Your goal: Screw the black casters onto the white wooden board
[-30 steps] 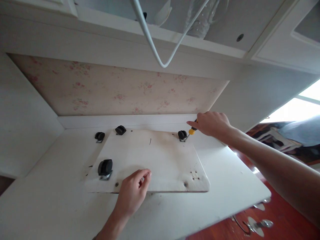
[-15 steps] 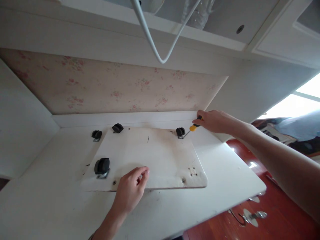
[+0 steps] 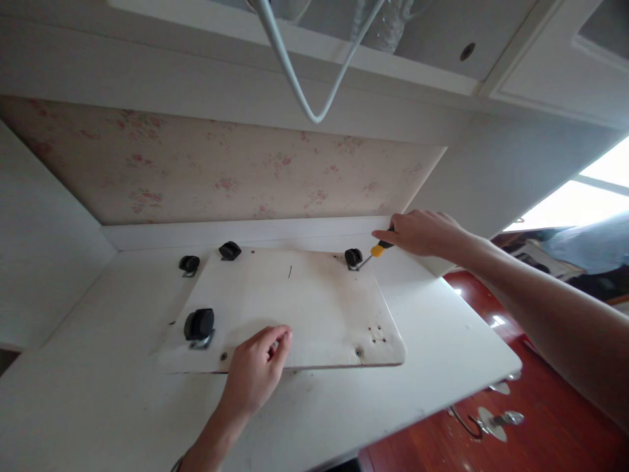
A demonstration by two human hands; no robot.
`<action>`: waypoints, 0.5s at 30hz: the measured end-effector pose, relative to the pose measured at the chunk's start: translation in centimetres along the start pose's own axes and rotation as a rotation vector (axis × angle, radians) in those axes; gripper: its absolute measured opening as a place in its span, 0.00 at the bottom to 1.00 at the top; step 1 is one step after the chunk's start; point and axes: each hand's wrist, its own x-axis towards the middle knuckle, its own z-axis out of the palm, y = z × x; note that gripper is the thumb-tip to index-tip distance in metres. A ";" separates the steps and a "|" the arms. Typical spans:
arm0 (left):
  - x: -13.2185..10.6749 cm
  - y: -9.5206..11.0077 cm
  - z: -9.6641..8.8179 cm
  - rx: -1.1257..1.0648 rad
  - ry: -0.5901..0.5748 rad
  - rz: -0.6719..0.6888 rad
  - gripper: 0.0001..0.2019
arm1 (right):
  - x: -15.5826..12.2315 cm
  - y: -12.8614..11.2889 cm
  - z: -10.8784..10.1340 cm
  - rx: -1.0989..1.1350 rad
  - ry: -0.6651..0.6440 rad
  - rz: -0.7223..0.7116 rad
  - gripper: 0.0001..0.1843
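Observation:
My right hand (image 3: 417, 233) is wrapped round the black and yellow handle of a screwdriver (image 3: 377, 250). Its tip meets the metal plate of a black caster (image 3: 353, 257) at the far right corner of a white board (image 3: 314, 301). Two more casters stand on the board: one at the far left (image 3: 230, 250) and a larger one at the near left (image 3: 199, 325). Screw holes (image 3: 377, 334) mark the near right corner. Over the board's front edge, my left hand (image 3: 260, 364) is closed in a pinch; whatever its fingertips hold, if anything, cannot be made out.
A loose caster (image 3: 189, 265) lies on the white desk (image 3: 122, 393), left of the board. A white cable (image 3: 317, 118) hangs in a loop from the shelf above. Side panels and a flowered back wall (image 3: 275, 170) enclose the desk. Red floor (image 3: 417, 446) shows at lower right.
My right hand has turned slightly on the screwdriver, with the thumb now stretched over the handle. The left hand keeps its pose. The whole view has shifted a little.

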 end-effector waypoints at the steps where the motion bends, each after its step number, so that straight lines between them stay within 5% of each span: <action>1: 0.0 0.0 0.0 0.003 0.001 0.005 0.16 | 0.0 -0.3 0.0 -0.014 0.019 0.035 0.37; 8: -0.8 0.8 -0.2 -0.013 0.006 0.052 0.15 | 0.0 -1.0 -0.1 -0.024 0.024 0.029 0.41; 12: -4.0 2.6 -1.6 -0.056 -0.051 0.096 0.14 | -0.9 -1.4 0.0 -0.049 -0.004 0.004 0.36; 15: -6.9 2.8 -3.5 -0.129 -0.086 0.002 0.13 | -1.4 -1.1 0.9 -0.015 0.044 -0.029 0.33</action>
